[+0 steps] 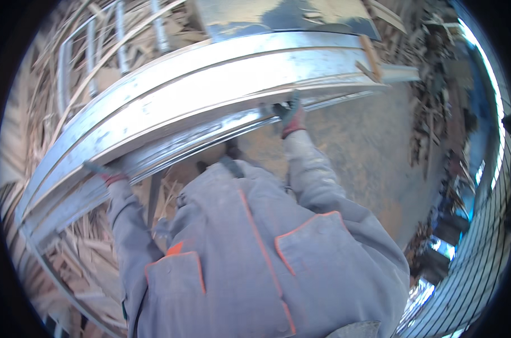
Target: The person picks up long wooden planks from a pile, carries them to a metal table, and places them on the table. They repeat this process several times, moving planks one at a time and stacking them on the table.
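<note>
A long grey metal panel [210, 90] with raised ribs lies across the view in front of me, bent by the lens. My left hand [106, 173], in a dark and red glove, grips its near edge at the left. My right hand [290, 115], gloved the same way, holds the near edge further right. Both grey sleeves reach up from my grey work jacket with orange trim [255, 248].
Heaps of wood scraps and splinters [75, 248] lie at the left and below the panel. A metal frame with bars [120, 39] stands at the upper left. Bare brown ground [357, 152] spreads to the right, with debris [430, 101] and a blue structure [486, 112] beyond.
</note>
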### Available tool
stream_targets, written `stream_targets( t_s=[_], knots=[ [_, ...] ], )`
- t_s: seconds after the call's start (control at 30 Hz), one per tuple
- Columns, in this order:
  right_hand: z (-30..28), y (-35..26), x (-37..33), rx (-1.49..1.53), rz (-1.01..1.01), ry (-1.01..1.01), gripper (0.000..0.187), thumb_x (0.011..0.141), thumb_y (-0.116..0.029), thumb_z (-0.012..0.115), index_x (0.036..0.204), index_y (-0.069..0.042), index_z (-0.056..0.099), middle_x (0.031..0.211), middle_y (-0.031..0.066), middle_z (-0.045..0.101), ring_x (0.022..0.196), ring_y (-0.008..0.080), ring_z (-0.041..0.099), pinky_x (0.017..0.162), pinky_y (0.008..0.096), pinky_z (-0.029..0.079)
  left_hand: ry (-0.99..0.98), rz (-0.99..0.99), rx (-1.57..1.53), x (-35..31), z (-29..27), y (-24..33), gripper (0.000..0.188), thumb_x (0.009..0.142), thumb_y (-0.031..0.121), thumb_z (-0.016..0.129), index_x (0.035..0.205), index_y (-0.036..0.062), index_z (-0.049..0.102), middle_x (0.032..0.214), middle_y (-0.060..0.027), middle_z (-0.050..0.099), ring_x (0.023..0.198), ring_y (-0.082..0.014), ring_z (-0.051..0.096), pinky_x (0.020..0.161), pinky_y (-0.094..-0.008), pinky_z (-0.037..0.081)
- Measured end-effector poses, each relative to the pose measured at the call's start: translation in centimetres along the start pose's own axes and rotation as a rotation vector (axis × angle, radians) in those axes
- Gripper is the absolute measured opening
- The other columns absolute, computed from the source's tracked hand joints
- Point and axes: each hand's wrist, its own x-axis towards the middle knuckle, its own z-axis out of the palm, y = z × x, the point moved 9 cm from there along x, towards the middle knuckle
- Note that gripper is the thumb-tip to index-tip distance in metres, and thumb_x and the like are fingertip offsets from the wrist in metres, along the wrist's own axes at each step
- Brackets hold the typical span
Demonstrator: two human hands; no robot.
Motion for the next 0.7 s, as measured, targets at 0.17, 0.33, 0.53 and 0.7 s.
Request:
stream_targets(
  t_s=[0.17,0.33,0.53,0.7],
  knots=[
    [0.8,-0.9,-0.6,-0.098,-0.029,-0.018,0.066,0.094,-0.059,0.07,0.135,-0.01,0.054,0.121,0.011,0.057,0.101,0.0382,0.071,0.08,0.0495,0.063,0.106,0.05,0.041,-0.8,0.4,0.6,0.119,0.08,0.096,0.045,0.165,0.0153,0.024,0.165,-0.0176,0.031,0.149,-0.0429,0.033,0.118,-0.0662,0.032],
    [1.2,-1.2,-1.1,-0.064,-0.019,-0.009,0.061,0.095,-0.056,0.071,0.13,-0.008,0.056,0.119,0.0111,0.061,0.103,0.0387,0.072,0.075,0.0472,0.064,0.07,0.073,0.055,-1.2,0.0,1.1,0.121,0.076,0.098,0.047,0.165,0.0201,0.023,0.165,-0.0201,0.028,0.15,-0.0468,0.031,0.117,-0.074,0.032],
    [1.2,-1.1,-1.0,-0.084,-0.014,0.005,0.063,0.096,-0.055,0.07,0.134,-0.007,0.056,0.123,0.0118,0.061,0.102,0.0379,0.073,0.077,0.0478,0.064,0.022,0.057,0.039,-0.4,-0.5,0.7,0.123,0.075,0.098,0.048,0.165,0.019,0.021,0.166,-0.0209,0.026,0.15,-0.0471,0.03,0.117,-0.0733,0.032],
    [1.4,-1.3,-1.2,-0.086,-0.008,0.0,0.062,0.096,-0.054,0.07,0.134,-0.006,0.055,0.124,0.0125,0.061,0.101,0.0373,0.073,0.077,0.0475,0.064,0.026,0.085,0.054,-0.6,-0.3,1.0,0.126,0.072,0.099,0.049,0.165,0.0171,0.022,0.164,-0.0217,0.029,0.149,-0.0464,0.032,0.116,-0.0742,0.033]
  ],
)
